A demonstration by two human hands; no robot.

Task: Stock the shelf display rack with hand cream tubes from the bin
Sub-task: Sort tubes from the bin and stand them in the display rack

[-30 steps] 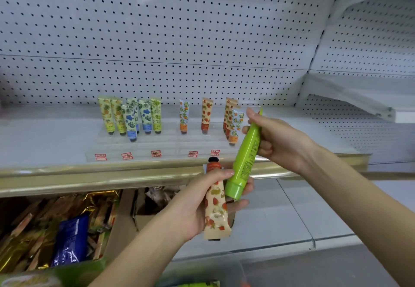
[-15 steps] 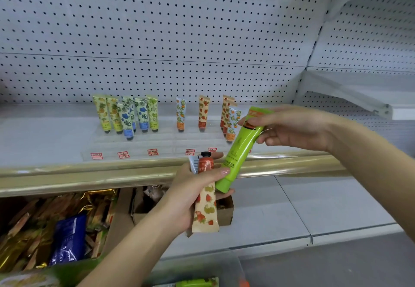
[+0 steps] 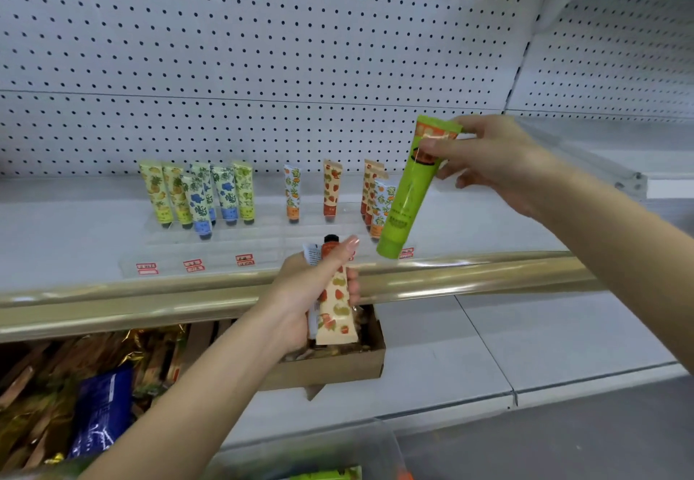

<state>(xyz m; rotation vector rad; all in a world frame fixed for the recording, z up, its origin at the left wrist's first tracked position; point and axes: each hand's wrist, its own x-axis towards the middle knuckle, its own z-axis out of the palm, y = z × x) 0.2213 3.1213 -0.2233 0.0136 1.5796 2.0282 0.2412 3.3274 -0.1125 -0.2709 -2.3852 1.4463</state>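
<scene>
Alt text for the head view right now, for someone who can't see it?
The right hand holds a bright green plastic tube cap-down by the clear display rack of patterned tubes; the left hand grips a cream strawberry-print tube lower down.

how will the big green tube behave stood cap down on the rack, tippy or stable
Probably tippy: the green tube is taller than the shelved tubes and would stand on its small cap. Likely light, since the right hand holds it by a pinch near its crimped end.
</scene>
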